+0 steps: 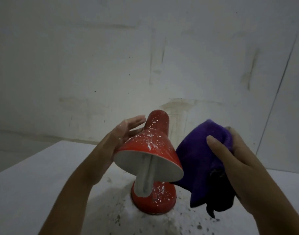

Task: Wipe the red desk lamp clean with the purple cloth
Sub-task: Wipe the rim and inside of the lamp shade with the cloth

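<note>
The red desk lamp [150, 160] stood on the white surface [35, 184] at about 6 o'clock in the view, its shade tipped toward the camera and its round base ringed by spilled white powder and dark specks. White flecks covered the top of the shade and the base, so in my judgement little or none of the wiping was done. The left hand [123, 133] lay flat against the shade's 9 o'clock side, fingers straight, bracing rather than clasping it. The right hand [230, 155] gripped the bunched purple cloth [201, 160] at 3 o'clock, just beside the shade's rim (whether it was touching, I could not tell). The main risk was a firm stroke from the right pushing the shade over the flat left palm, since nothing was clamped, and tipping or sliding the lamp on the powdery surface. Dry wiping could also merely knock flecks down onto the base and surface, and the hanging tail of cloth might drag through that debris and smear it back.
</note>
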